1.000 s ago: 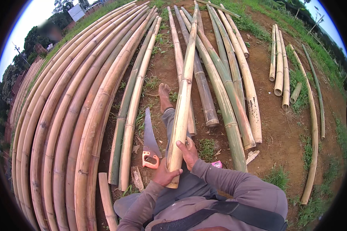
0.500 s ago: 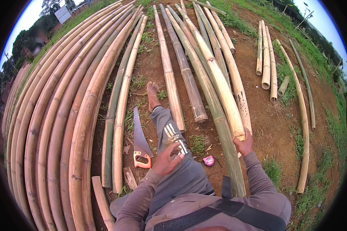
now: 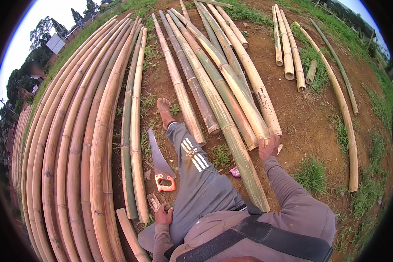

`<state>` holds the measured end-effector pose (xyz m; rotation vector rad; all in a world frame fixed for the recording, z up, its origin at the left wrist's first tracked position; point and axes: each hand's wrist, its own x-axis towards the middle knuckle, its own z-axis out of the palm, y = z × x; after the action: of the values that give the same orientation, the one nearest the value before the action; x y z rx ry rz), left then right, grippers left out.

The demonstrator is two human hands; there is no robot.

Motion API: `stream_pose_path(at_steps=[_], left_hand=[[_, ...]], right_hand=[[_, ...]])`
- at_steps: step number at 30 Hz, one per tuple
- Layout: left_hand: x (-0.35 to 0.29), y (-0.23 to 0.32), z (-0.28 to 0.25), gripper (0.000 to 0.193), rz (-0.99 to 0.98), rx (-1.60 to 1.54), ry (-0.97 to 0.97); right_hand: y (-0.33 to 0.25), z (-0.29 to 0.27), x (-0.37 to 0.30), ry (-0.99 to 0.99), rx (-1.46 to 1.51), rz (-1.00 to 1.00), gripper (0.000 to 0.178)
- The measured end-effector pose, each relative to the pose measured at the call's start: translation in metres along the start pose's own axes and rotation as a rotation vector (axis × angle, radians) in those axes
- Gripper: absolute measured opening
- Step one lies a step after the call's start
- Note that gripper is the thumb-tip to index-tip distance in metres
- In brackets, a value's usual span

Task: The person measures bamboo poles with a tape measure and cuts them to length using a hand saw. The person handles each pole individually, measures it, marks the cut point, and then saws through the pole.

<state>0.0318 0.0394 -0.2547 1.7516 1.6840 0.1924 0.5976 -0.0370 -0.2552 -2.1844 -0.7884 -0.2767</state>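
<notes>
My right hand (image 3: 270,147) is closed at the near cut end of a pale bamboo pole (image 3: 244,99), beside a spotted pole (image 3: 265,105). A long green-and-tan bamboo pole (image 3: 231,133) slants down toward my body, left of that hand. My left hand (image 3: 163,215) is low beside my thigh, fingers loosely bent and apart, with nothing seen in it. Close to it lie a short wood offcut (image 3: 153,202) and a handsaw (image 3: 160,161) with an orange handle. A pink tape measure (image 3: 235,172) is on the soil, partly hidden by the long pole.
A dense row of bamboo poles (image 3: 76,144) fills the left side. Short cut bamboo lengths (image 3: 287,48) and a long curved pole (image 3: 343,113) lie on the right. My bare foot (image 3: 165,111) rests between poles. A grass tuft (image 3: 311,174) grows right of my arm.
My left hand has dropped from above my leg to beside my thigh. The long green-and-tan pole has shifted left, uncovering another pole's end. My right hand stays at the pale pole's end.
</notes>
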Motion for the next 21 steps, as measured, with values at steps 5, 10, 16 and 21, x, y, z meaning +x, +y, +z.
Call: stream_pose_path(at_steps=[5, 10, 16, 21], left_hand=[[0.005, -0.016, 0.001, 0.051, -0.052, -0.003, 0.014], [0.009, -0.015, 0.002, 0.051, -0.097, 0.074, -0.055], [0.010, -0.025, 0.007, 0.052, -0.066, 0.037, -0.060], [0.006, -0.030, 0.006, 0.053, -0.039, 0.043, -0.034]], right_hand=[[-0.031, 0.011, -0.006, 0.072, 0.091, -0.037, 0.059], [-0.029, 0.015, -0.006, 0.084, 0.110, 0.019, 0.059], [-0.029, 0.015, -0.004, 0.084, 0.122, 0.063, 0.057], [-0.068, -0.024, 0.019, -0.100, -0.108, 0.184, 0.048]])
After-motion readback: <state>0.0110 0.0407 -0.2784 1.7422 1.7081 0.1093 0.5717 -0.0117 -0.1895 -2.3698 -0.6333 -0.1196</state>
